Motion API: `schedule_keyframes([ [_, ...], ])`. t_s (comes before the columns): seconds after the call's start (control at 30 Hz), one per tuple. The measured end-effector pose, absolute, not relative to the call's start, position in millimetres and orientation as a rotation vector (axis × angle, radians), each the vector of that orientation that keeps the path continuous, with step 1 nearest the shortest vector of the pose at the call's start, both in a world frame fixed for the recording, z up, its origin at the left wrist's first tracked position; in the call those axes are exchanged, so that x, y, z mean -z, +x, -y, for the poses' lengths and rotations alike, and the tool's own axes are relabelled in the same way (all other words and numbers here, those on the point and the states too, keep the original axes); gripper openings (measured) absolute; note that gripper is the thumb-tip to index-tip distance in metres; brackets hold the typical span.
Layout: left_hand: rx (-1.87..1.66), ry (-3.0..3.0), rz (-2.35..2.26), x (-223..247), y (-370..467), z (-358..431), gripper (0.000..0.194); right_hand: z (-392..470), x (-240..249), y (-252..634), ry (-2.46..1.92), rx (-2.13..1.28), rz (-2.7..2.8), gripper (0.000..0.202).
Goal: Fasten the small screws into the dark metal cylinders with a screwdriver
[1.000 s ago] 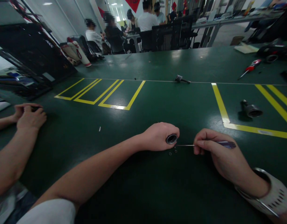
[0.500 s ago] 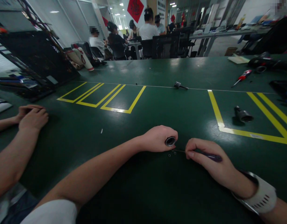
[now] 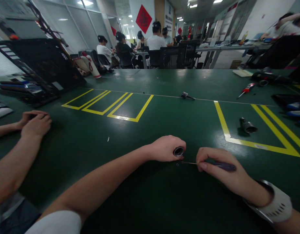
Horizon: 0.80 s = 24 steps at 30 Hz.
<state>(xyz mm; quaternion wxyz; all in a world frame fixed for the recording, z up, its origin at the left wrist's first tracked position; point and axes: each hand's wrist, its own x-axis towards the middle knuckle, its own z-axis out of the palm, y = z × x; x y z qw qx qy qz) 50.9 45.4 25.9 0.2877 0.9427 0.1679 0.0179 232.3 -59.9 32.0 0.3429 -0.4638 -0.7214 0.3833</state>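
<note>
My left hand (image 3: 167, 148) is closed around a cup-shaped metal part (image 3: 178, 151), its round open mouth facing me; the rest of it is hidden in the fingers. To the right, my right hand (image 3: 218, 162) grips a thin screwdriver (image 3: 226, 166) by its dark purplish handle. Its slender shaft points left, and the tip ends just below the metal part, close to the tabletop. A tiny ring (image 3: 177, 164) lies on the green table (image 3: 150, 195) beside that tip. Whether another ring sits at the tip is too small to tell.
Yellow tape outlines (image 3: 137, 113) mark the table. A second cup-shaped part with a stem (image 3: 249, 126) lies at right, a smaller one (image 3: 186, 95) farther back, near a red screwdriver (image 3: 247, 89). Another person's hands (image 3: 36, 123) rest at left. A black rack (image 3: 42, 61) stands beyond.
The view has tilted up slightly. My right hand and screwdriver have shifted slightly right, away from the left hand. Fewer tiny rings show near the tip now. The left hand's grip looks the same.
</note>
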Motion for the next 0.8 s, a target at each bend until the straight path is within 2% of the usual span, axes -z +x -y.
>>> schedule_keyframes([
  [0.13,-0.044,2.466,-0.466,-27,48,-46,0.012,59,-45,248,-1.14,-1.15,1.621,0.014],
  [0.27,-0.12,2.412,-0.496,-31,44,-54,0.015,58,-56,255,-1.3,-0.96,1.504,0.013],
  [0.4,-0.125,2.408,-0.554,-41,36,-67,0.025,58,-46,238,-1.421,-0.661,1.78,0.014],
  [0.53,0.034,2.511,-0.652,-55,25,-77,0.032,64,-22,205,-1.423,-0.478,2.125,0.009],
  [0.8,0.231,2.607,-0.697,-64,10,-87,0.033,63,-10,170,-1.389,-0.131,2.485,0.009],
])
